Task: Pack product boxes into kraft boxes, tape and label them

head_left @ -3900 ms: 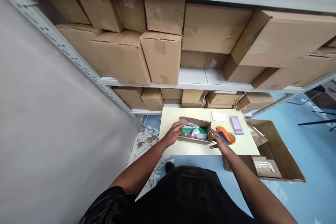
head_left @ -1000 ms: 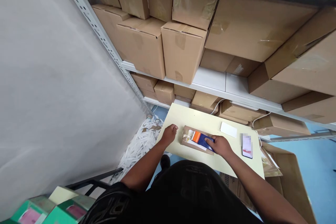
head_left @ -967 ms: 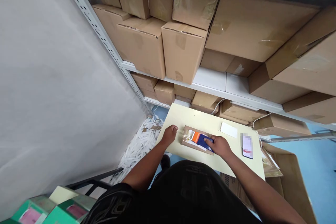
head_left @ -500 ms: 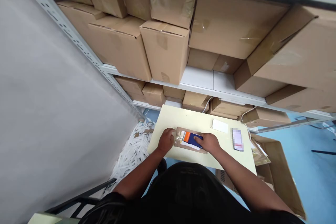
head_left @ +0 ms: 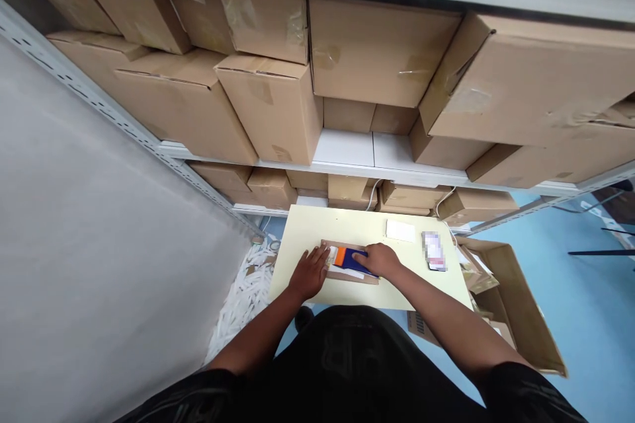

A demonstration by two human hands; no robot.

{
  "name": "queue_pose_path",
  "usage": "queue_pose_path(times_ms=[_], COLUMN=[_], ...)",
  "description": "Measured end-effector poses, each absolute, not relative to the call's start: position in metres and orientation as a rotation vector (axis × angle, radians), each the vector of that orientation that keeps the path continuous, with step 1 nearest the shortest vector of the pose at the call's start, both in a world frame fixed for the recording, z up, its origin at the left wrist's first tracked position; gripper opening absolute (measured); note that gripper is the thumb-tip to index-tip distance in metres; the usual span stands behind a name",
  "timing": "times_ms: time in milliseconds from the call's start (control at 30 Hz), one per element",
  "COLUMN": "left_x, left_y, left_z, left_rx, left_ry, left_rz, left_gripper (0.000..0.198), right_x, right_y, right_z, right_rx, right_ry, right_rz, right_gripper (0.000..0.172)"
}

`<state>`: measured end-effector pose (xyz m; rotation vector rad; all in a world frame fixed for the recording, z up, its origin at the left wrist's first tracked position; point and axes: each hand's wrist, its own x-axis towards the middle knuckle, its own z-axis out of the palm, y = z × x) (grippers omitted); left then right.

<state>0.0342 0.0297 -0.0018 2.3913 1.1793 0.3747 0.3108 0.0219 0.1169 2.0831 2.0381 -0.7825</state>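
Note:
A small flat cardboard parcel (head_left: 350,279) with a white paper (head_left: 353,272) on top lies on the pale yellow table (head_left: 302,228). My right hand (head_left: 383,260) is closed around a blue and orange tape dispenser (head_left: 353,260), holding it over the parcel. Shiny clear tape shows at the dispenser's orange end. My left hand (head_left: 311,272) presses flat on the parcel's left end, fingers stretched out, and covers part of it.
A white card (head_left: 400,230) and a phone (head_left: 434,251) lie on the table's right side. Beyond rises a shelf (head_left: 342,147) of cardboard boxes. An open carton (head_left: 526,317) stands right of the table; shredded paper (head_left: 243,301) covers the floor at left, beside the wall.
My left hand has gone from a closed grip at the parcel's left end to lying flat on it. The dispenser stays in my right hand. The camera view has shifted.

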Motion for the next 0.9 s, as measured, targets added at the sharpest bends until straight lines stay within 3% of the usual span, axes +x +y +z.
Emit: queue_pose_path(times_ms=[300, 500, 700, 900], left_x=[0.035, 0.039, 0.04, 0.039], left_y=[0.03, 0.028, 0.028, 0.028], left_z=[-0.001, 0.004, 0.008, 0.005], left_rx=[2.396, 2.403, 2.391, 2.333], left_ry=[1.182, 1.182, 1.114, 1.086], left_rz=[0.318, 0.32, 0.355, 0.372], left_gripper=[0.063, 0.06, 0.06, 0.06], right_x=[0.461, 0.488, 0.451, 0.441], right_y=[-0.032, -0.041, -0.025, -0.068], right_z=[0.111, 0.071, 0.023, 0.007], right_rx=[2.206, 2.172, 2.418, 2.498], right_ry=[1.909, 1.857, 1.335, 1.025], right_rz=[-0.812, -0.854, -1.605, -1.927], right_gripper=[0.064, 0.058, 0.047, 0.053])
